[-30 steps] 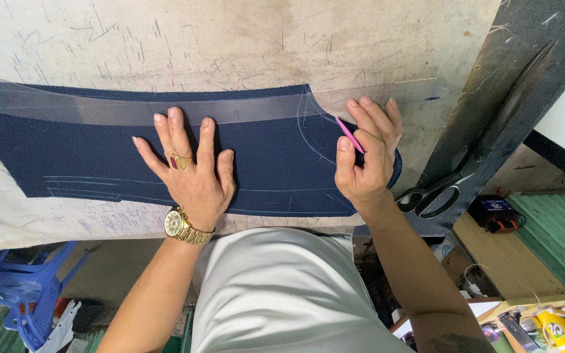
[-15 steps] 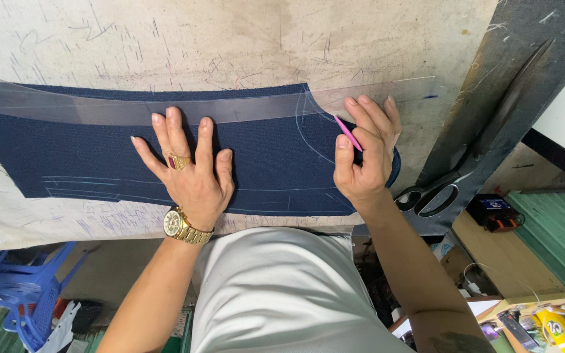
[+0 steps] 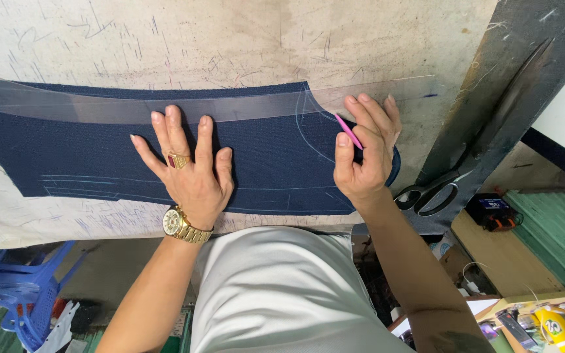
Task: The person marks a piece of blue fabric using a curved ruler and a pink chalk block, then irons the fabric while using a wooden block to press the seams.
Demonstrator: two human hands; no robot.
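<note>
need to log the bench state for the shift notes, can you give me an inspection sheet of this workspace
surface: worn pale worktable, covered in scratches and chalk marks
job's things: navy fabric piece lying flat, clear curved template laid along its top edge, pink chalk pencil, chalk lines on the cloth
clutter: black-handled scissors at the table's right end
grippers: left hand pressed flat on the fabric, fingers spread; right hand pinching the pink chalk pencil at the cloth's curved end
cables: white cable on the lower bench at right
surroundings: blue plastic stool lower left, small black device and green corrugated sheet at right
</note>
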